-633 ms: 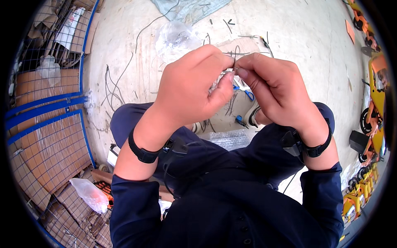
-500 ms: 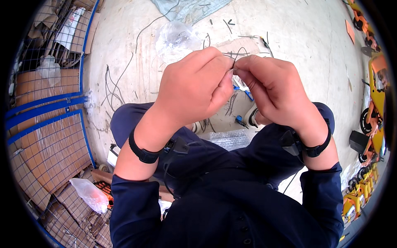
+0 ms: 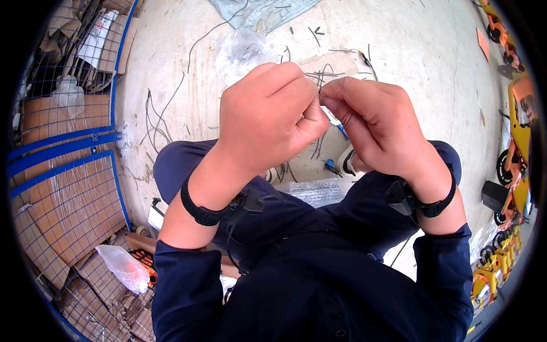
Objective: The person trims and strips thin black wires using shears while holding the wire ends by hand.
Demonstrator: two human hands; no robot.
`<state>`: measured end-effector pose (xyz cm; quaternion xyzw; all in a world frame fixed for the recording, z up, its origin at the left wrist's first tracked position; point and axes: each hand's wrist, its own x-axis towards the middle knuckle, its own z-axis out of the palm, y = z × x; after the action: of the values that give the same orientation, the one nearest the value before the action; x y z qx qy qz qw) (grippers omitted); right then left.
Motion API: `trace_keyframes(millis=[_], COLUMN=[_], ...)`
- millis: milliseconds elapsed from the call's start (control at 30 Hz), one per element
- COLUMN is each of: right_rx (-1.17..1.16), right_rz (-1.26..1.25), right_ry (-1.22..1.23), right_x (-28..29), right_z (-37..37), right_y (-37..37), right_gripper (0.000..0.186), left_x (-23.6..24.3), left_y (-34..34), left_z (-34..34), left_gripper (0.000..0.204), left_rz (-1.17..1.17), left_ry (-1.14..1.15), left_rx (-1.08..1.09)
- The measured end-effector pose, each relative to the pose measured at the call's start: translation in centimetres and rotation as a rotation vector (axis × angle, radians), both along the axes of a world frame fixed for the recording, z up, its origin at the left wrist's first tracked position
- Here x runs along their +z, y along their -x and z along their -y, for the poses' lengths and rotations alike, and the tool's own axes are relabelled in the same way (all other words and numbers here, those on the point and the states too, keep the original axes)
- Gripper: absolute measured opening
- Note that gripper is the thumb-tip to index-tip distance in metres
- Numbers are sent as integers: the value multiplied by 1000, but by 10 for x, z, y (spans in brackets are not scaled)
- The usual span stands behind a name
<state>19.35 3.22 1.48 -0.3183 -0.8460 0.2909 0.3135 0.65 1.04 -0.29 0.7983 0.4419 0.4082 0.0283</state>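
My left hand (image 3: 268,114) is closed, its thumb pressed against the curled fingers. Right beside it, my right hand (image 3: 379,119) pinches with thumb and forefinger. A short bit of thin dark wire (image 3: 320,90) shows in the narrow gap where the fingertips meet; most of it is hidden by the fingers. Both hands are raised above the floor between my knees. Partly behind my right hand lies a tool with a blue handle (image 3: 342,131). Lower down, a small blue and black piece (image 3: 330,165) lies beside my shoe (image 3: 345,161).
Loose dark wires (image 3: 155,122) and cut pieces are scattered over the pale floor. Ahead lie a clear plastic bag (image 3: 242,51), a cardboard piece (image 3: 336,62) and a bluish sheet (image 3: 265,14). A blue mesh cage (image 3: 68,139) holds cardboard at left; yellow-orange wheeled equipment (image 3: 515,154) lines the right.
My left hand has turned slightly, and its thumb has tucked down and inward. The right hand has barely moved and keeps its pinch.
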Motion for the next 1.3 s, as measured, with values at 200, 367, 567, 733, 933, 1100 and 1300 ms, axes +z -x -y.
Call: trace_keyframes(millis=[200, 367, 567, 733, 933, 1100, 1300], right_rx=[15, 19, -19, -8, 20, 49, 69], right_rz=[12, -97, -75, -28, 6, 47, 51], right_ry=[38, 101, 140, 96, 88, 219, 318], right_x=[7, 5, 7, 6, 5, 12, 14], right_z=[0, 2, 1, 0, -2, -3, -1], right_y=[-1, -3, -4, -4, -4, -7, -7], right_gripper=[10, 7, 5, 5, 5, 4, 4], left_x=[1, 4, 8, 2, 3, 2, 5], left_y=[1, 11, 9, 5, 6, 6, 5], left_z=[-1, -4, -2, 2, 0, 1, 5], left_gripper=[14, 5, 5, 9, 12, 14, 16], left_rz=[36, 152, 224, 153, 63, -3, -26], left_ry=[20, 177, 239, 197, 121, 76, 105], left_rx=[-20, -28, -226, -182, -177, -177, -142])
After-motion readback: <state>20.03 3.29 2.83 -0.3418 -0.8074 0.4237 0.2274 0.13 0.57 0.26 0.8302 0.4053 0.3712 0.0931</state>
